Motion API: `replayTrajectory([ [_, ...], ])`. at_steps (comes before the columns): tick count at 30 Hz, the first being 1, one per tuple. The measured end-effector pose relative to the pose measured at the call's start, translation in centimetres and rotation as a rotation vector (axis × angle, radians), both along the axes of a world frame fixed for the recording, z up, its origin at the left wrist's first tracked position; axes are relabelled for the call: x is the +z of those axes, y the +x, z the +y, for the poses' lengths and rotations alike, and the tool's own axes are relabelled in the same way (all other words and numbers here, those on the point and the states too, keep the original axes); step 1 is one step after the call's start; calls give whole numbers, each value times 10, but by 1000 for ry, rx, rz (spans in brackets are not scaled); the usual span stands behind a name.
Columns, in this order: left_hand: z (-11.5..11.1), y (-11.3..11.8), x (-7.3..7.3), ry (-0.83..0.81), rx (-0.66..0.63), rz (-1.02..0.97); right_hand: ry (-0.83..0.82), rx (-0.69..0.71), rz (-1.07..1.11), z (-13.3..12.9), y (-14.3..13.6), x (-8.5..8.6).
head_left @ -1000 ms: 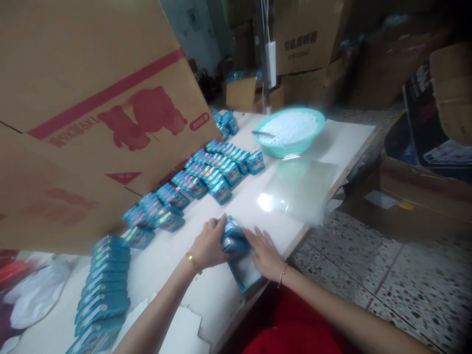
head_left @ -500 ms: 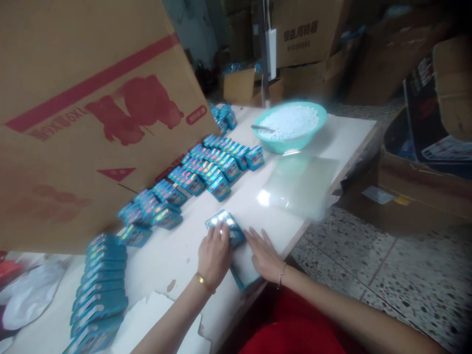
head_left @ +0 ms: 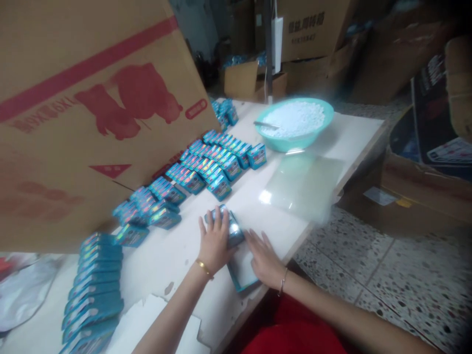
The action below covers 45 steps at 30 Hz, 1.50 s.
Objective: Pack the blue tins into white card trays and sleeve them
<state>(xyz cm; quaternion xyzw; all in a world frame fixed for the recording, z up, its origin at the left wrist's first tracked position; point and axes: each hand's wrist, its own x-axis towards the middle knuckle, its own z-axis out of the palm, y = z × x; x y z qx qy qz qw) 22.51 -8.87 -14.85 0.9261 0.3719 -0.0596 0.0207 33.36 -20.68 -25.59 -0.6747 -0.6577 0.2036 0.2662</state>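
Note:
My left hand (head_left: 216, 238) lies with fingers spread on top of a shiny blue box (head_left: 235, 231) on the white table. Below that box, towards me, is a white panel with a blue rim (head_left: 241, 271). My right hand (head_left: 263, 258) rests at the right side of the box and panel, its fingers stretched out and touching the edge. Rows of small blue boxes (head_left: 220, 187) stand behind my hands, and a line of blue cartons (head_left: 96, 280) leans at the left.
A turquoise bowl (head_left: 291, 143) of white pieces with a metal utensil stands at the back right. Clear plastic sheets (head_left: 304, 184) lie before it. A large cardboard box (head_left: 147, 44) rises at the left. White paper (head_left: 147, 319) lies near my left forearm. More cartons stand beyond the table.
The fingers of my left hand have spread apart over the blue box. My right hand has barely moved. The whole view has shifted slightly.

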Motion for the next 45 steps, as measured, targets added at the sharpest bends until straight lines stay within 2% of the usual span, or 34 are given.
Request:
replayTrajectory([
  [2,23,5,15,-51,-24,-73,14,-9,-2,0,-1,-2],
  [4,58,20,27,22,-14,-186,23,-18,-5,-1,-2,-3],
  [6,99,40,29,107,0,-219,34,-22,-9,0,-2,-5],
  [9,158,65,14,70,32,-80,47,-15,-5,0,-2,-6],
  [12,191,72,-8,17,33,51,62,-19,18,1,-2,-6],
  [15,194,66,-21,58,-11,62,71,-29,38,1,-2,-4],
  [18,187,62,-23,91,-31,31,71,-31,44,1,-2,-1],
  [22,182,70,-22,154,96,-8,57,-25,49,1,-1,2],
  [24,179,71,-23,195,115,-26,55,-25,49,1,-1,3],
  [28,173,66,-24,251,7,-41,60,-31,45,1,-1,3],
  [31,171,65,-23,228,-8,-35,65,-30,40,1,-1,1],
  [35,164,68,-19,196,81,-52,89,-35,12,0,-3,-3],
  [39,154,64,-18,237,147,-85,107,-42,-12,-1,-4,-8],
  [45,174,52,-11,-22,223,-39,118,-43,-22,-1,-4,-8],
])
